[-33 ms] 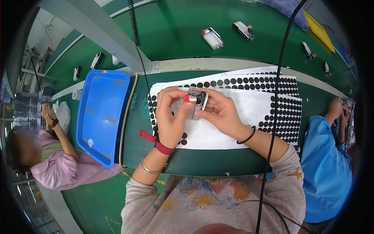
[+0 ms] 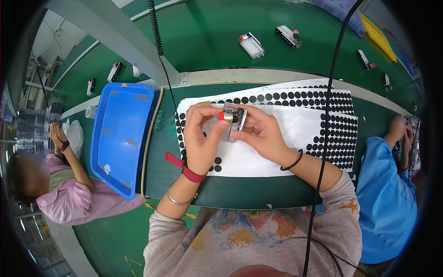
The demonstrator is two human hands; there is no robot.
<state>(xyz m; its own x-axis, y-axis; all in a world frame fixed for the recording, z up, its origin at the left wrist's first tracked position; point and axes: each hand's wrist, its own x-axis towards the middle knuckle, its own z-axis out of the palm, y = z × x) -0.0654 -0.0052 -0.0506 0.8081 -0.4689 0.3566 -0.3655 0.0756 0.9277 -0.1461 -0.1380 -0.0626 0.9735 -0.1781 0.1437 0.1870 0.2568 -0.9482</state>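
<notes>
Both hands hold a small clear plastic device [image 2: 234, 121] over the white sheets. It has dark parts inside, and a red and white cylinder [image 2: 227, 117] lies across its upper part. My left hand [image 2: 203, 134] grips its left side, the thumb against the cylinder and a fingertip at its red end. My right hand [image 2: 260, 134] pinches the device from the right, thumb at its lower edge and fingers partly hidden behind. Beneath are stacked white sheets [image 2: 277, 161] with rows of black round stickers [image 2: 339, 138]; a few dots also show beside my left wrist.
A blue tray [image 2: 122, 134] stands at the left. Beyond the pale rail, similar devices [image 2: 252, 45] lie on a green surface [image 2: 198, 37]. A black cable [image 2: 328, 92] and a coiled cord [image 2: 159, 41] hang before me. Co-workers sit at the left [image 2: 69, 198] and right [image 2: 385, 198].
The hanging coiled cord has swung slightly left. My hands and the device show hardly any change.
</notes>
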